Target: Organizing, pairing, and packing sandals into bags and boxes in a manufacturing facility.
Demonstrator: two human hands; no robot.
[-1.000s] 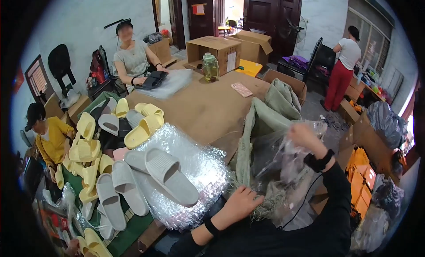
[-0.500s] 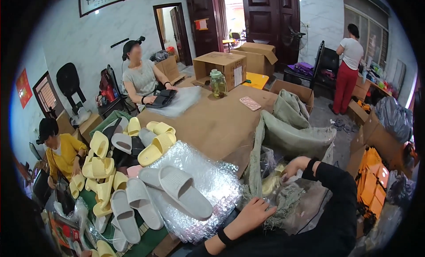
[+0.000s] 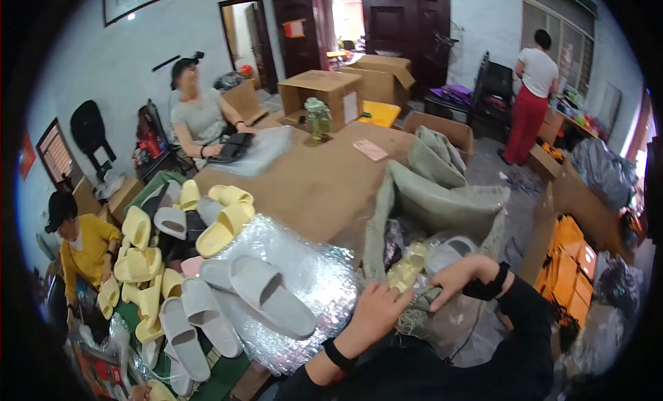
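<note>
A large grey-green woven sack (image 3: 445,194) stands open in front of me, its near rim frayed. My left hand (image 3: 376,310) has its fingers curled over that near rim. Just to the right, my right hand (image 3: 466,278) pinches a bunched fold of the sack's edge between thumb and fingers. Yellow slippers (image 3: 407,266) in clear plastic lie inside the sack, with a pale grey slipper (image 3: 450,255) beside them. Left of the sack, grey slippers (image 3: 271,297) rest on a silvery bubble-wrap stack (image 3: 331,273).
Yellow slippers (image 3: 141,263) and grey ones are heaped at the left. A brown table (image 3: 324,187) bears a bottle (image 3: 318,121), a phone (image 3: 370,150) and a cardboard box (image 3: 324,90). Orange bags (image 3: 566,263) fill a carton at right. Three other people are around the room.
My right hand has come from inside the sack to its near rim and now grips it. My left hand stays at the rim. The grey slipper inside has come into sight.
</note>
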